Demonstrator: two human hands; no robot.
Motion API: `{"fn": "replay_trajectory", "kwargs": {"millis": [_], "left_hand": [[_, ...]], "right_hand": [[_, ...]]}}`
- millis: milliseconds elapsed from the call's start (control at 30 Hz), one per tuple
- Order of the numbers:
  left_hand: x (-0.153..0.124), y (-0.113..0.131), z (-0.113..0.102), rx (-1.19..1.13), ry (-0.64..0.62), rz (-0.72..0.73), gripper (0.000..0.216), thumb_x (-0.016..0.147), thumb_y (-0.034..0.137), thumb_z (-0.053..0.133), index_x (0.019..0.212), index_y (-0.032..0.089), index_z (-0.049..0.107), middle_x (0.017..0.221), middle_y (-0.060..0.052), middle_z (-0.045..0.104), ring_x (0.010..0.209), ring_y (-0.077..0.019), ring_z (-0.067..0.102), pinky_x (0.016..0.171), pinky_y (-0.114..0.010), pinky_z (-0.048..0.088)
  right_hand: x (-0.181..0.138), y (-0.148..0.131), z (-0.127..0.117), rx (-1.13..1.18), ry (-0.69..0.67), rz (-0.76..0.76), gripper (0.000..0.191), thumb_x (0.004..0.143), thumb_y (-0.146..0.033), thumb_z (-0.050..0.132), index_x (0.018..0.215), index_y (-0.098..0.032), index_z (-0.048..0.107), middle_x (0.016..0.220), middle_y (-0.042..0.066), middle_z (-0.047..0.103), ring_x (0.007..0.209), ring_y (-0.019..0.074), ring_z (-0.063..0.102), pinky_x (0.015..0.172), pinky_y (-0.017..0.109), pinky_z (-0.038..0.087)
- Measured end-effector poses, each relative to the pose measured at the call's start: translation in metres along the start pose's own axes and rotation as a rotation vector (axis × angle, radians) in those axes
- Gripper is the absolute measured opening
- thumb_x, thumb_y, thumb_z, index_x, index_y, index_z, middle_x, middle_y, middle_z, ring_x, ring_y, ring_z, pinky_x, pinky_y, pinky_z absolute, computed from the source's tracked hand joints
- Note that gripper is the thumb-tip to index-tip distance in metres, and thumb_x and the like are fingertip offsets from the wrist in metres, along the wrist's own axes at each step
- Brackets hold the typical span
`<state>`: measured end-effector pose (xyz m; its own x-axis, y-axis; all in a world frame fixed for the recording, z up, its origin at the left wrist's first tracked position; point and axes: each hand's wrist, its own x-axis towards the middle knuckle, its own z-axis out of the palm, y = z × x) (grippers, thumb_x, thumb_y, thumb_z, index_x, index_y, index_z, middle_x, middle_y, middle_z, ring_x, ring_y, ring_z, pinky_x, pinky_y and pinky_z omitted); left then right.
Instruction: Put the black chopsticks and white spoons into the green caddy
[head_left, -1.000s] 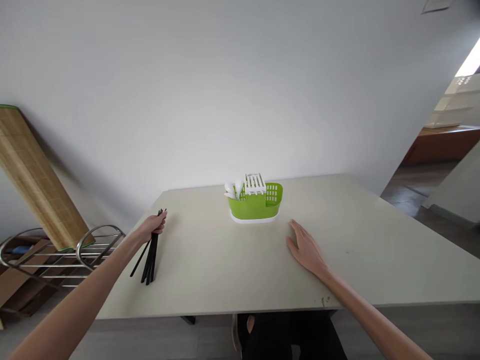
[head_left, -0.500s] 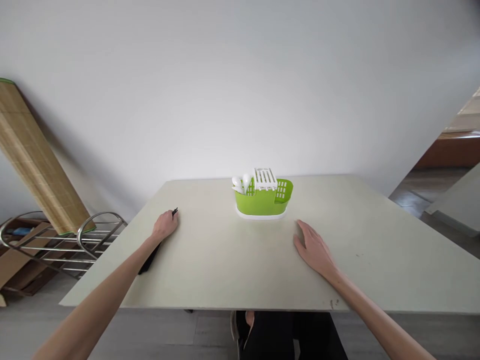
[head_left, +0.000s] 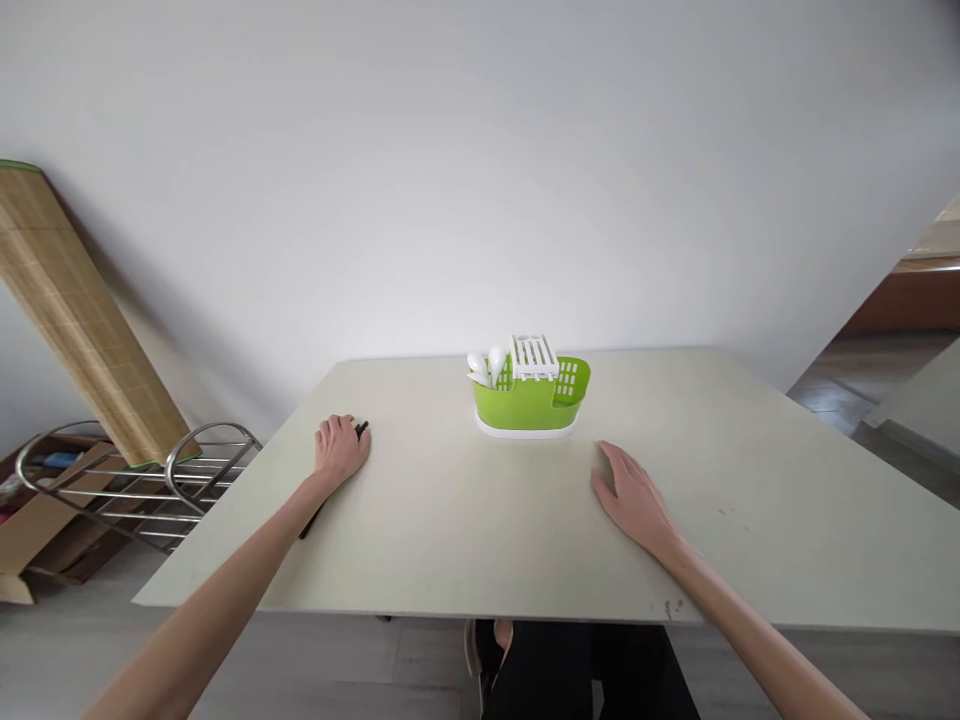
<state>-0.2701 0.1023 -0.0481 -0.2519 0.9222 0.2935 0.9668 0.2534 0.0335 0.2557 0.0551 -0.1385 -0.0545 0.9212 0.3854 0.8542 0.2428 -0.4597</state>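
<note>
Both hands on table, chopsticks under my L.

My left hand (head_left: 341,447) curled over black chopsticks (head_left: 361,430), pressing them flat on the table (head_left: 465,520); tips poke out by fingers, other end by wrist. My right hand (head_left: 631,497) lies open, flat, empty, near the green caddy (head_left: 531,400) w/ white spoons (head_left: 486,366).

Your left hand (head_left: 341,449) covers black chopsticks (head_left: 363,430), smooth, faintly glossy. Left of them: shiny metal-tube rack (head_left: 150,480), coarse woven bamboo mat (head_left: 71,320). To their right: glossy green plastic caddy (head_left: 529,398), white plastic spoons (head_left: 486,365). Beneath: matt, smooth tabletop (head_left: 480,540).
</note>
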Motion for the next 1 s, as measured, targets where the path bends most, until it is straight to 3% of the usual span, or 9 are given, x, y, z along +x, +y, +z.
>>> {"fn": "replay_trajectory", "kwargs": {"millis": [200, 400, 533, 700, 1000], "left_hand": [[-0.056, -0.016, -0.015, -0.025, -0.042, 0.088, 0.078, 0.098, 0.061, 0.032, 0.153, 0.006, 0.047, 0.157, -0.023, 0.050, 0.149, -0.0413, 0.038, 0.120, -0.057, 0.032], [-0.109, -0.038, -0.022, 0.036, -0.159, 0.112, 0.082, 0.101, 0.067, 0.026, 0.164, 0.016, 0.038, 0.173, -0.009, 0.033, 0.160, -0.0350, 0.028, 0.129, -0.054, 0.021], [-0.116, -0.036, -0.024, 0.063, -0.184, 0.116, 0.081, 0.102, 0.064, 0.024, 0.166, 0.016, 0.035, 0.175, -0.007, 0.026, 0.161, -0.0329, 0.028, 0.130, -0.052, 0.023], [-0.111, -0.033, -0.020, 0.068, -0.143, 0.125, 0.083, 0.102, 0.061, 0.025, 0.168, 0.011, 0.027, 0.173, -0.009, 0.032, 0.159, -0.0332, 0.031, 0.130, -0.054, 0.024], [-0.112, -0.024, -0.014, 0.085, -0.154, 0.151, 0.081, 0.102, 0.056, 0.023, 0.164, 0.005, 0.035, 0.171, -0.016, 0.033, 0.158, -0.0418, 0.029, 0.127, -0.062, 0.026]], "right_hand": [[0.000, 0.001, 0.000, 0.015, 0.025, -0.024, 0.055, 0.103, -0.035, 0.041, 0.154, -0.017, 0.047, 0.150, 0.017, 0.061, 0.140, 0.0332, 0.056, 0.116, 0.054, 0.048], [0.000, 0.001, -0.001, 0.019, 0.022, -0.034, 0.053, 0.103, -0.034, 0.040, 0.152, -0.015, 0.048, 0.151, 0.018, 0.059, 0.142, 0.0328, 0.055, 0.117, 0.054, 0.047], [0.000, 0.002, -0.001, 0.018, -0.001, -0.023, 0.053, 0.104, -0.036, 0.038, 0.152, -0.015, 0.048, 0.153, 0.017, 0.058, 0.143, 0.0325, 0.054, 0.118, 0.053, 0.046], [0.001, 0.001, -0.001, 0.026, 0.002, -0.016, 0.052, 0.103, -0.034, 0.039, 0.152, -0.016, 0.049, 0.153, 0.017, 0.058, 0.142, 0.0320, 0.054, 0.117, 0.052, 0.047], [0.005, -0.004, -0.006, 0.031, -0.026, 0.001, 0.054, 0.101, -0.031, 0.041, 0.152, -0.013, 0.049, 0.155, 0.018, 0.056, 0.144, 0.0316, 0.052, 0.119, 0.051, 0.045]]}}
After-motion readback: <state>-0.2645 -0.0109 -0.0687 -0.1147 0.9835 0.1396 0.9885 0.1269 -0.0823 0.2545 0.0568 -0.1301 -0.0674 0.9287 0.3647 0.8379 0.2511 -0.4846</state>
